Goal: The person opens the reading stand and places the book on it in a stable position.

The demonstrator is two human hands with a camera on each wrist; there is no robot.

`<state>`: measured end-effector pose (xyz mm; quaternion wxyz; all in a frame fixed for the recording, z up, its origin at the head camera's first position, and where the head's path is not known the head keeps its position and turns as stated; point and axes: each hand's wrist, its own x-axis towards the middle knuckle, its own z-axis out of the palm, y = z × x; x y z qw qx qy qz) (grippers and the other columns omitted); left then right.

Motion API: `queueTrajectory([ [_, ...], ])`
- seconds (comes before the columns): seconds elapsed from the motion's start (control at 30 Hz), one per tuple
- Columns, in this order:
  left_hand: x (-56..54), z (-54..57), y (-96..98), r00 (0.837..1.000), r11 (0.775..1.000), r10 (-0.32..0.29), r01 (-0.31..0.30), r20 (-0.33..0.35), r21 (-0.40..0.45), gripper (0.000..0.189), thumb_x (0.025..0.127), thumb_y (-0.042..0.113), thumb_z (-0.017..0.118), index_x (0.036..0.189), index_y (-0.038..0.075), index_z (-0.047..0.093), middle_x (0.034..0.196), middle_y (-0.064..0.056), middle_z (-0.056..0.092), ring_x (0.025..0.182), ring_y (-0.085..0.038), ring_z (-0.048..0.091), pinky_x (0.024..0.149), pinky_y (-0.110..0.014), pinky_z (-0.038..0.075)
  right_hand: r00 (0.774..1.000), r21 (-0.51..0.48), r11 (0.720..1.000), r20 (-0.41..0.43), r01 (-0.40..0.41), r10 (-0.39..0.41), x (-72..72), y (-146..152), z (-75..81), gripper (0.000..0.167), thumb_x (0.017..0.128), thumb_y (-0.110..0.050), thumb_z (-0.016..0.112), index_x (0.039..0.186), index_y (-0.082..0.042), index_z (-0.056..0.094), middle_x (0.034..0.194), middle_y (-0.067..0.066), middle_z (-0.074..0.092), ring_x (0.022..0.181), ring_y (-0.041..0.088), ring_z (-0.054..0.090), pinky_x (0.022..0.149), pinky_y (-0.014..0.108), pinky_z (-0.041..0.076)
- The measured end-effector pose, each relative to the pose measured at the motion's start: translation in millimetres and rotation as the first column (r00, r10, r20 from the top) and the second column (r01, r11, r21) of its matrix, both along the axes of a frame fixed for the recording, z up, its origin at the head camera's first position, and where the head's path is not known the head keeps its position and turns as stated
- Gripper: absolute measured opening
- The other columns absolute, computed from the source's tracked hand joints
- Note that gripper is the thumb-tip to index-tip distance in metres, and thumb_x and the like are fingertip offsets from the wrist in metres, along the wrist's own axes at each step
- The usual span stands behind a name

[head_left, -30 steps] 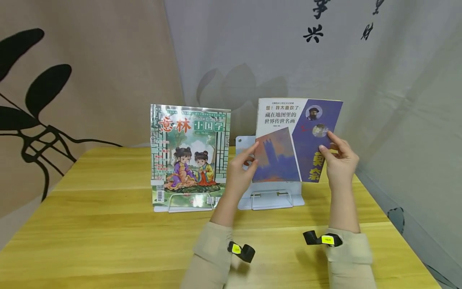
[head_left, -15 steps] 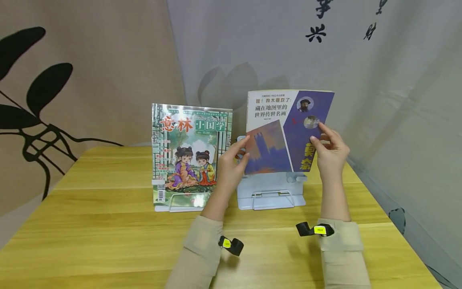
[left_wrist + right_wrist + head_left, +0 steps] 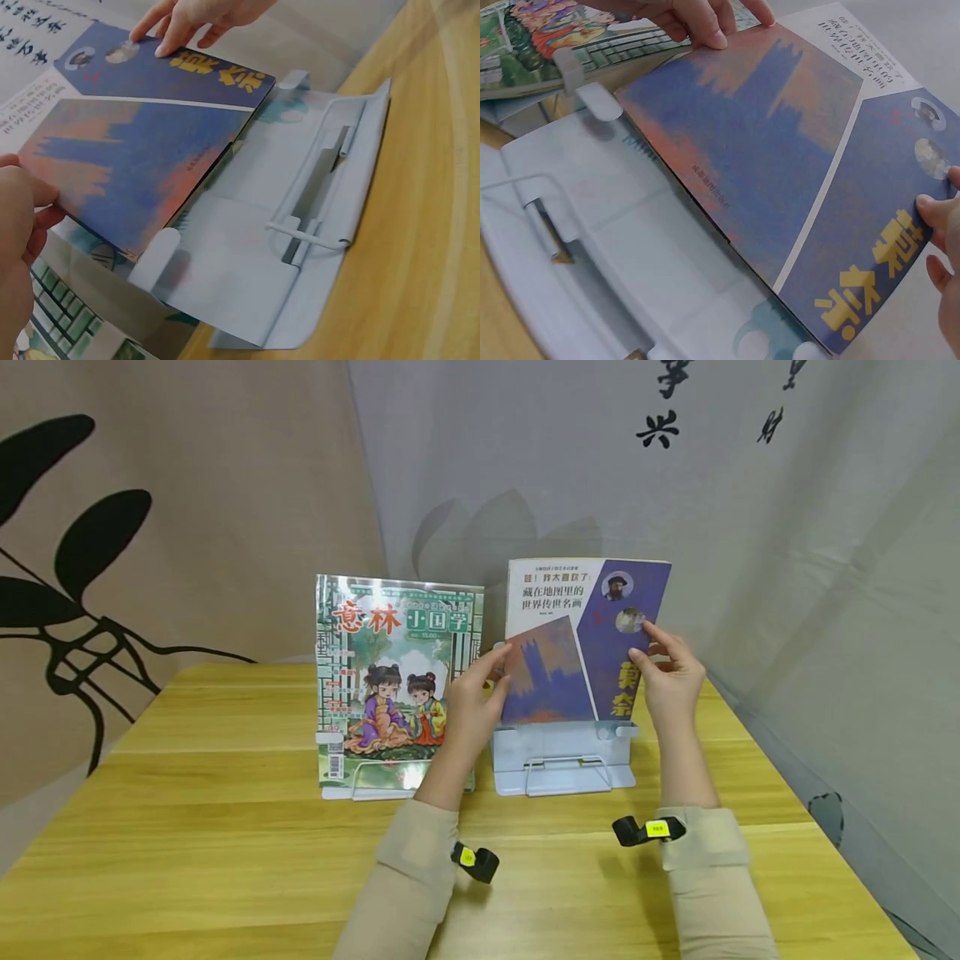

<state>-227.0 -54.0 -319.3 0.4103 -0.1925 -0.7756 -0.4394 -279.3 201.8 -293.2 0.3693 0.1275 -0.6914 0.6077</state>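
Note:
A purple and white paperback book (image 3: 551, 668) is held up in front of a white metal bookstand (image 3: 562, 747). Its left edge is pinched between the thumb and fingers of my left hand (image 3: 474, 697). My right hand (image 3: 671, 681) grips the right edge, thumb on the cover. In the left wrist view the lower edge of the book (image 3: 150, 165) is above the stand's wire holder (image 3: 322, 172), near the side tabs. From the right wrist, the bookstand (image 3: 630, 217) shows bare below the book; its upper back is hidden.
To the left, a green magazine (image 3: 397, 685) with two cartoon children stands on another bookstand, close to my left forearm. Both stands rest on a yellow wooden table (image 3: 225, 860). A printed cloth backdrop (image 3: 480, 460) hangs behind.
Both hands have carried the book to the left, over the right-hand bookstand. It rose at first, then came down slightly. The magazine has stayed in place.

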Motion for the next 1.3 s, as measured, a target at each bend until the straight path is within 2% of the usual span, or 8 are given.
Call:
queueTrajectory([
  [0.27, -0.7, -12.9, 0.6, 0.999, 1.000, 0.005, -0.005, 0.050, -0.001, 0.052, 0.084, -0.004, 0.070, 0.132, 0.011, 0.058, 0.101, -0.007, 0.068, 0.083, -0.017, 0.062, 0.070, -0.029, 0.051, 1.000, 0.026, 1.000, 0.006, -0.014, 0.013, 22.3, -8, 1.3, 0.035, 0.080, 0.010, 0.071, 0.115, 0.004, 0.066, 0.099, 0.000, 0.064, 0.083, 0.017, 0.054, 0.063, 0.019, 0.040],
  [0.57, 0.3, -18.0, 1.1, 0.997, 1.000, -0.012, 0.012, 0.080, -0.006, 0.057, 0.082, -0.010, 0.068, 0.135, 0.008, 0.055, 0.103, -0.009, 0.066, 0.083, -0.019, 0.063, 0.067, -0.023, 0.052, 0.999, 0.080, 0.997, 0.026, -0.022, 0.020, 26.7, -6, -10.0, 0.036, 0.079, 0.011, 0.071, 0.115, 0.005, 0.066, 0.102, 0.016, 0.065, 0.082, 0.023, 0.054, 0.060, 0.018, 0.040],
  [0.77, 2.3, -19.6, 0.6, 0.994, 0.999, 0.005, -0.002, 0.105, -0.036, 0.054, 0.081, -0.009, 0.070, 0.131, 0.006, 0.058, 0.095, -0.010, 0.066, 0.077, -0.018, 0.061, 0.065, -0.023, 0.051, 0.997, 0.098, 0.994, 0.061, -0.044, 0.038, 27.4, -5, -17.8, 0.037, 0.079, 0.012, 0.071, 0.115, 0.005, 0.066, 0.105, 0.020, 0.063, 0.081, 0.025, 0.054, 0.059, 0.018, 0.041],
  [0.93, 5.3, -19.9, -0.3, 0.987, 0.998, 0.032, -0.022, 0.159, -0.063, 0.052, 0.081, -0.006, 0.071, 0.130, 0.006, 0.059, 0.084, -0.007, 0.064, 0.071, -0.015, 0.059, 0.061, -0.021, 0.049, 0.996, 0.149, 0.988, 0.083, -0.051, 0.039, 29.2, -5, -20.7, 0.037, 0.079, 0.012, 0.070, 0.116, 0.005, 0.066, 0.105, 0.025, 0.062, 0.081, 0.029, 0.054, 0.058, 0.016, 0.040],
  [1.07, 7.0, -20.4, -1.3, 0.980, 0.996, 0.046, -0.032, 0.193, -0.078, 0.052, 0.081, -0.006, 0.072, 0.130, 0.007, 0.060, 0.079, -0.004, 0.064, 0.068, -0.014, 0.057, 0.059, -0.022, 0.049, 0.994, 0.180, 0.983, 0.111, -0.036, 0.016, 32.4, -6, -22.0, 0.037, 0.079, 0.011, 0.071, 0.115, 0.005, 0.066, 0.104, 0.024, 0.063, 0.082, 0.027, 0.054, 0.059, 0.017, 0.040],
  [1.3, 10.3, -18.7, -3.4, 0.959, 0.994, 0.055, -0.025, 0.279, -0.109, 0.054, 0.082, -0.003, 0.071, 0.133, 0.012, 0.059, 0.070, 0.000, 0.061, 0.060, -0.011, 0.053, 0.053, -0.023, 0.045, 0.990, 0.213, 0.976, 0.140, -0.038, 0.008, 36.7, -6, -23.9, 0.038, 0.078, 0.013, 0.071, 0.115, 0.007, 0.066, 0.100, 0.027, 0.062, 0.083, 0.038, 0.053, 0.060, 0.019, 0.040],
])
